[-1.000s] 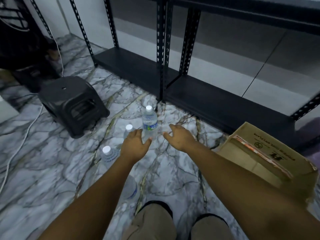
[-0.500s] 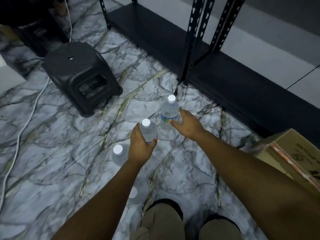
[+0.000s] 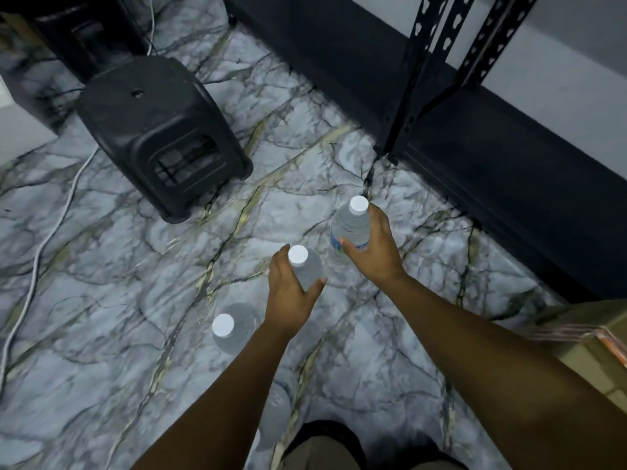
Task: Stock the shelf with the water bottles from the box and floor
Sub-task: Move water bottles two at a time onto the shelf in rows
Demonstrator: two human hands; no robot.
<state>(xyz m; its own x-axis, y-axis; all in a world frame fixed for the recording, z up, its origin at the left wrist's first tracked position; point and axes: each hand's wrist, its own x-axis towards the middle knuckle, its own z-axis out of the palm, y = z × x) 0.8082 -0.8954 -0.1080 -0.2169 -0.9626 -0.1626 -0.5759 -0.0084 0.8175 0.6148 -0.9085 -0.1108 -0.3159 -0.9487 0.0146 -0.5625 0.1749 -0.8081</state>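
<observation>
Floor (image 3: 101, 300): grey marble-pattern tile with dark and gold veins; landmark for all entries below.

Water bottles, clear, white caps, upright on the floor, four in view:
- Far bottle (image 3: 351, 228), blue-green label, nearest the shelf. Right hand (image 3: 375, 249) grasps it, thumb on the label side, fingers curled round the far side.
- Second bottle (image 3: 305, 268), just beside the far bottle on the near side. Left hand (image 3: 290, 300) grasps its body, thumb (image 3: 317, 284) on the right, fingers (image 3: 280, 257) on the left.
- Third bottle (image 3: 230, 329), free-standing, near the left wrist.
- Fourth bottle (image 3: 276, 412), largely hidden beneath the left forearm.

Shelf (image 3: 509, 171): black metal, lowest board just above the floor, perforated uprights.

Box (image 3: 590, 347): brown cardboard, on the floor at the right edge; contents not visible.

Stool (image 3: 159, 130): black plastic, on the floor, well apart from the bottles.

Cable (image 3: 40, 252): white, trailing across the floor.
</observation>
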